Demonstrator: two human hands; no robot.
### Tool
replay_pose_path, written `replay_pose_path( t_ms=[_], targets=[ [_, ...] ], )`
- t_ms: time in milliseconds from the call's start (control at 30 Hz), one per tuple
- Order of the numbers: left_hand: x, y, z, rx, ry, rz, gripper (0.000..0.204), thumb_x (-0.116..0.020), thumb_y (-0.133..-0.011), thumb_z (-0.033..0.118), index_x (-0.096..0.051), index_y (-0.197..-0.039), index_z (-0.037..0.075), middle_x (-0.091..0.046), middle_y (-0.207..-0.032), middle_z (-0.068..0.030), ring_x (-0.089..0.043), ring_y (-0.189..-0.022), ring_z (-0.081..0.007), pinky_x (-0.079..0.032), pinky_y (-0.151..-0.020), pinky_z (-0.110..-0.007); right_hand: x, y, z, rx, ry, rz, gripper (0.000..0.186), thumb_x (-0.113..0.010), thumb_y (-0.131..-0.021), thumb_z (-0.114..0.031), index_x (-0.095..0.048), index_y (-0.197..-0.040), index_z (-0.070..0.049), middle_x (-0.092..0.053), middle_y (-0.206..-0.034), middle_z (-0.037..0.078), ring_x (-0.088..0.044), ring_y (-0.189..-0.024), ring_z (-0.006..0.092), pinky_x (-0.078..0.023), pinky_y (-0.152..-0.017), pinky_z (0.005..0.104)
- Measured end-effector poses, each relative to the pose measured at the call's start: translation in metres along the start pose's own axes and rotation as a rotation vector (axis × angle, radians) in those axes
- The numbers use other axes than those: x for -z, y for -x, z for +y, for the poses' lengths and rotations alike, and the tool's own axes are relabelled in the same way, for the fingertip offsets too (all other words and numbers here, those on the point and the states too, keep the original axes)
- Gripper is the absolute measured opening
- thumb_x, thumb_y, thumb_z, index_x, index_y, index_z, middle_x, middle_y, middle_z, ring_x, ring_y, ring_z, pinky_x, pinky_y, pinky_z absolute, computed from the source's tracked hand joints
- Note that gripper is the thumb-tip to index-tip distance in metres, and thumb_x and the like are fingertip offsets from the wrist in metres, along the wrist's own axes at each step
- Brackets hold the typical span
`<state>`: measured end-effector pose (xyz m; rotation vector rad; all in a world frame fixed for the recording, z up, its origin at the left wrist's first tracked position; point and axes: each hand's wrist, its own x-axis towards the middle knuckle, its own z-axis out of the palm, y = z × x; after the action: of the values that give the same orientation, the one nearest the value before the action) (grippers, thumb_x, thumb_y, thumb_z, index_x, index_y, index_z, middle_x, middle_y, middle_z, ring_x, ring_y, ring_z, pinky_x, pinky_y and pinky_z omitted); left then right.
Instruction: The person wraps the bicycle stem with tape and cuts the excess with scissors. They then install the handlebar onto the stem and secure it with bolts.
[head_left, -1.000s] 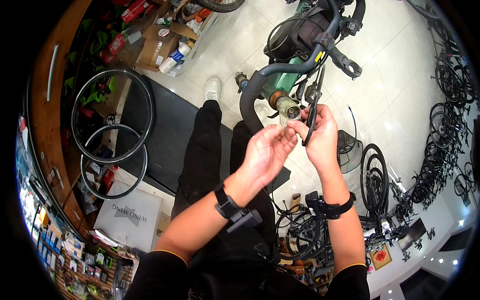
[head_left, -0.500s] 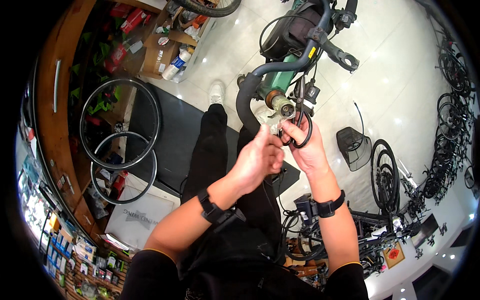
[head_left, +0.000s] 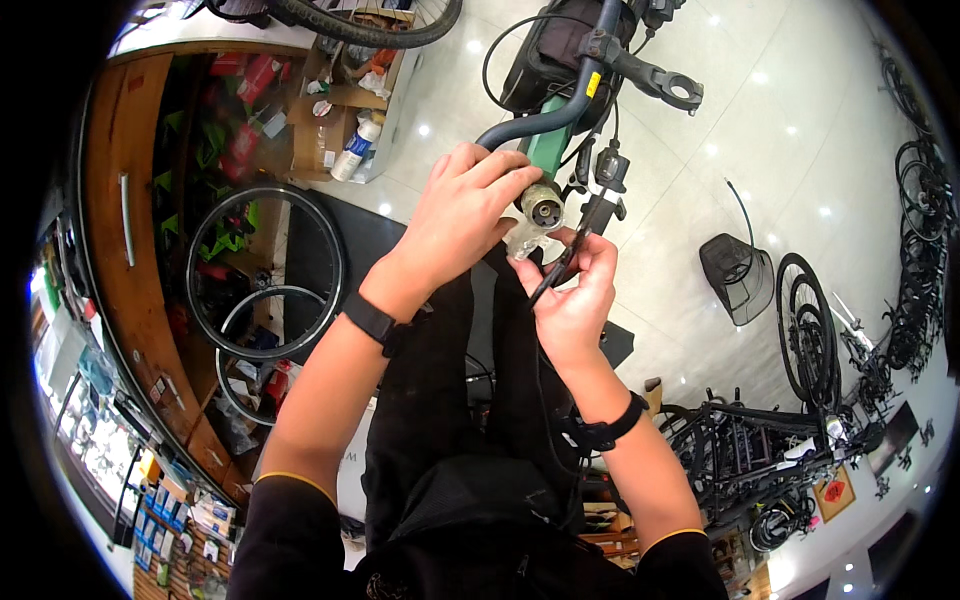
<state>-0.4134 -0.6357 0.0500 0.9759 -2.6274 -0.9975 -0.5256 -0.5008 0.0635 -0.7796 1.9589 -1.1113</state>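
My left hand (head_left: pixel 460 210) lies over the upper left of a metal tube end (head_left: pixel 543 208) on a green bicycle frame (head_left: pixel 548 143), fingers curled round it. Clear plastic film (head_left: pixel 526 243) hangs crumpled from the tube. Below and right, my right hand (head_left: pixel 576 305) is closed, pinching at the film, with black cables (head_left: pixel 547 280) running across its fingers. A curved handlebar (head_left: pixel 535 124) passes above my left hand; its stem clamp (head_left: pixel 680 93) sticks out to the right. A brake lever (head_left: pixel 611 166) dangles right of the tube, and a black bag (head_left: pixel 540 70) sits on the frame.
Two wheel rims (head_left: pixel 335 255) lean by a wooden cabinet (head_left: pixel 125 280) at left, with a cardboard box (head_left: pixel 310 145) above. A dark mat (head_left: pixel 620 346) lies underfoot. A black item (head_left: pixel 735 280) lies on the tiles; many bicycles (head_left: pixel 905 280) line the right.
My left hand has risen from below the tube onto its upper side. My right hand has shifted down and left in the picture with the cables. The whole view has shifted somewhat.
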Motion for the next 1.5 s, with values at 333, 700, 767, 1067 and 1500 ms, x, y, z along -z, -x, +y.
replay_pose_path(
  t_ms=[333,700,767,1067,1500],
  targets=[
    [-0.028,-0.002,-0.013,-0.02,-0.055,0.13,0.046,-0.078,-0.062,0.022,-0.07,-0.107,0.02,-0.065,-0.108,0.0079,-0.052,-0.095,-0.021,-0.036,-0.083,-0.037,-0.024,-0.008,0.004,0.294,0.264,0.198,0.059,-0.091,-0.07,-0.021,-0.049,-0.105,0.002,-0.057,-0.084,0.007,-0.051,-0.061,0.0134,-0.047,-0.057,0.0274],
    [-0.027,-0.001,-0.014,-0.007,0.025,0.171,0.052,-0.079,-0.059,0.018,-0.066,-0.109,0.017,-0.065,-0.11,0.0035,-0.054,-0.099,-0.0235,-0.037,-0.085,-0.037,-0.025,0.004,-0.012,0.098,-0.096,0.238,0.058,-0.088,-0.072,-0.006,-0.041,-0.107,-0.003,-0.057,-0.087,0.005,-0.052,-0.067,0.0096,-0.045,-0.061,0.0236],
    [-0.017,0.002,-0.004,0.002,0.086,0.166,0.055,-0.08,-0.06,0.018,-0.064,-0.111,0.011,-0.064,-0.112,-0.0026,-0.055,-0.102,-0.0268,-0.039,-0.088,-0.039,-0.017,0.011,-0.012,0.057,-0.202,0.214,0.055,-0.085,-0.074,0.0,-0.042,-0.109,-0.003,-0.057,-0.091,0.004,-0.052,-0.072,0.0083,-0.044,-0.066,0.022],
    [-0.019,0.036,0.034,0.067,0.111,0.339,0.018,-0.077,-0.072,0.003,-0.065,-0.085,0.005,-0.063,-0.085,-0.0071,-0.06,-0.078,-0.027,-0.046,-0.069,-0.037,0.037,-0.023,0.0,-0.268,-0.288,-0.053,0.023,-0.069,-0.092,-0.011,-0.05,-0.096,0.001,-0.068,-0.08,0.008,-0.054,-0.053,0.0074,-0.044,-0.049,0.0208],
    [-0.046,0.043,0.059,0.105,0.165,0.407,0.024,-0.074,-0.074,0.003,-0.067,-0.097,0.006,-0.066,-0.093,-0.004,-0.061,-0.08,-0.0222,-0.044,-0.068,-0.034,0.028,-0.039,-0.003,-0.528,-0.709,-0.285,0.018,-0.072,-0.087,-0.008,-0.06,-0.098,0.0,-0.068,-0.085,0.007,-0.057,-0.062,0.0084,-0.046,-0.056,0.0208]
  ],
)
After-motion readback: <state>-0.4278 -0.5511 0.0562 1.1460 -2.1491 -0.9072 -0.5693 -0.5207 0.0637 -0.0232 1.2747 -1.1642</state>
